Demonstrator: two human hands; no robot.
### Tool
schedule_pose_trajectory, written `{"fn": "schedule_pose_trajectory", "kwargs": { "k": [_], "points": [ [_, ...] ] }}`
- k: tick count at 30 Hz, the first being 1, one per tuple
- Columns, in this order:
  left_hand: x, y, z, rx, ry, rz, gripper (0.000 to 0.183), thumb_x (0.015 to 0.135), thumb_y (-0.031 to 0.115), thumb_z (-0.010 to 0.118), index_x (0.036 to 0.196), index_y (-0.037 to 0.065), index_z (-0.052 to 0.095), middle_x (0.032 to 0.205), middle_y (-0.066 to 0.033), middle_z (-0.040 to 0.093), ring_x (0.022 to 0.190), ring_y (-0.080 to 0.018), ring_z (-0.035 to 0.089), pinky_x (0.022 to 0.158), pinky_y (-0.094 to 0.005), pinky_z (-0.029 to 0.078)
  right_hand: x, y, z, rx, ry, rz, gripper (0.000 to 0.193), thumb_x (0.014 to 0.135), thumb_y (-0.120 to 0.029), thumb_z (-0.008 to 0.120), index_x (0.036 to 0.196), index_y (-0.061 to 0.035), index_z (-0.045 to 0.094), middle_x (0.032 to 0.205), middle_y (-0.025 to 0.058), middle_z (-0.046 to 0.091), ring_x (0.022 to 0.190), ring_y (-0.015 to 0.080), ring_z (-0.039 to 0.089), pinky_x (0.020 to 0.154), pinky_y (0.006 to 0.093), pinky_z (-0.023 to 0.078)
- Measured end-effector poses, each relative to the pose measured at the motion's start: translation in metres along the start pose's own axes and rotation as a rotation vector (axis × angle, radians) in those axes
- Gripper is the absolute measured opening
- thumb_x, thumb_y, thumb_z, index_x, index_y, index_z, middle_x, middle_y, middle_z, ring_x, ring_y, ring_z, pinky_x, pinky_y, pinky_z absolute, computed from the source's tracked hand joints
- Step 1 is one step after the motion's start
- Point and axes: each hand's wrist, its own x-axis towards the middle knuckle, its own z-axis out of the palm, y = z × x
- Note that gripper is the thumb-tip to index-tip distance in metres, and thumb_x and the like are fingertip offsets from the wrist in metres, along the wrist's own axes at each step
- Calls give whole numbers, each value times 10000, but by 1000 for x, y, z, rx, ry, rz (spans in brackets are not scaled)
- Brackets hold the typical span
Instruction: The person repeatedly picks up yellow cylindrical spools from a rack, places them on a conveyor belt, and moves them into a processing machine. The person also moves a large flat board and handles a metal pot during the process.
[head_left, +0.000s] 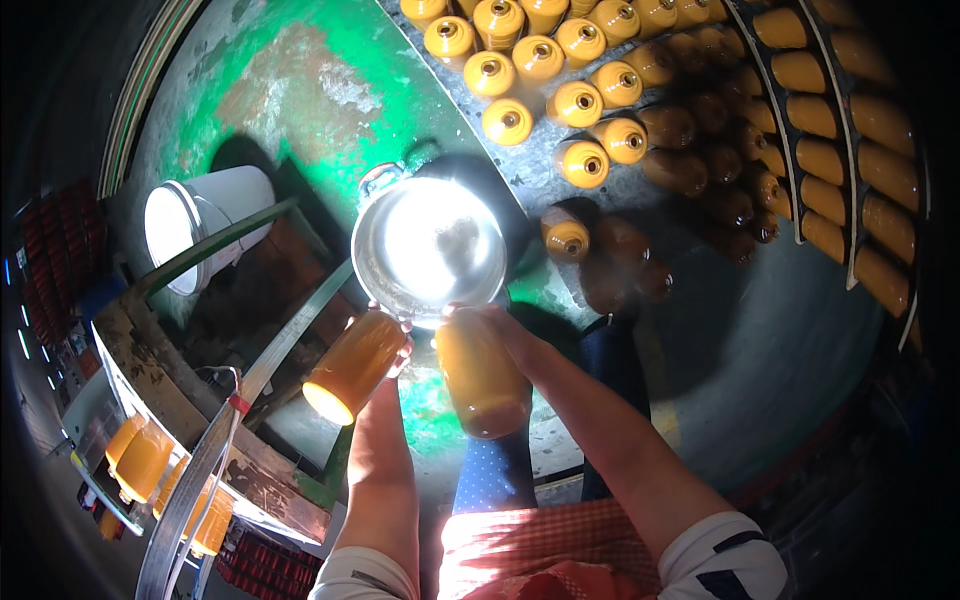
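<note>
My left hand is wrapped round a glossy orange-brown bottle. That bottle is tilted, with its bright base toward the lower left and its other end by the pot. A second orange-brown bottle, slightly blurred, is in my right hand, its base pointing down toward my legs. Both bottles' upper ends are hidden by my hands and the near rim of a round metal pot. Strong light glares inside the pot, so its contents cannot be made out.
Many similar bottles stand at the far right, some in shadow. More lie in rows between pale strips at the right edge. A white bucket is at the left, beside a wooden frame. Several orange bottles sit lower left.
</note>
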Motion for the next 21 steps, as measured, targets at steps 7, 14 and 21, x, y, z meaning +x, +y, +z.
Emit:
{"fn": "schedule_pose_trajectory", "kwargs": {
  "k": [7,14,21],
  "points": [
    [-5,-15,-6,29,123,-31,554,1015,529,420,1478,225,425,1404,-362,353,1139,-555,515,825,-548,567,-37,-11,-34,-23,11,-125,359,995,-239,555,1238,20,610,1177,90,643,1067,180,632,966,337,497],
    [16,-52,-13,60,213,-52,549,1015,469,461,1473,168,431,1397,-388,355,1202,-570,467,907,-615,534,-121,-26,-60,260,-154,-106,480,940,-456,531,1241,-84,498,1233,264,603,1085,327,637,931,415,530],
    [29,-85,-23,85,404,-75,544,995,512,479,1403,152,484,1339,-378,415,1125,-543,517,782,-582,580,-174,-6,-94,571,-192,-285,488,976,-430,492,1331,-94,495,1312,220,566,1167,331,590,1005,449,479]
  ]
}}
